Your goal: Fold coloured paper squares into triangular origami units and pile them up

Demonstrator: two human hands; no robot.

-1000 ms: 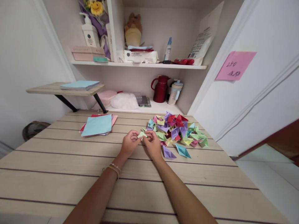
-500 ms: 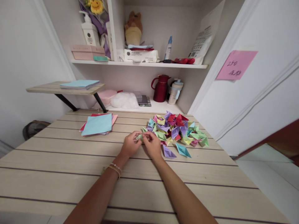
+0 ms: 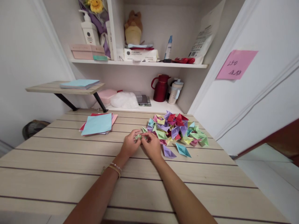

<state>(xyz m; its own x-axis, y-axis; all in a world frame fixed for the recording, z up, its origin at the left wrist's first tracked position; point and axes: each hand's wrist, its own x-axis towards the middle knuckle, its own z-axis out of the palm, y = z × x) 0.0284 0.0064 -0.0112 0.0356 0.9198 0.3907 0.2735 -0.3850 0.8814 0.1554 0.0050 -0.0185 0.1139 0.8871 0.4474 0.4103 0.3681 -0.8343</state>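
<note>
My left hand (image 3: 129, 145) and my right hand (image 3: 152, 145) meet at the middle of the wooden table (image 3: 70, 174). Both pinch a small pale green folded paper (image 3: 138, 136) between their fingertips; most of it is hidden by the fingers. Right beside my right hand lies a pile of folded paper boats (image 3: 177, 129) in purple, red, green, blue and yellow. A stack of flat coloured paper sheets (image 3: 97, 124), light blue on top, lies to the left of my hands.
A small raised shelf (image 3: 63, 88) with blue paper stands at the back left. Behind the table are a red jug (image 3: 160, 88), a white cup (image 3: 175, 91) and a pink box (image 3: 106, 95). A white door with a pink note (image 3: 235, 64) closes the right side.
The green paper has been squeezed smaller between my fingers, and both hands have drawn slightly closer together. The view has barely shifted.
</note>
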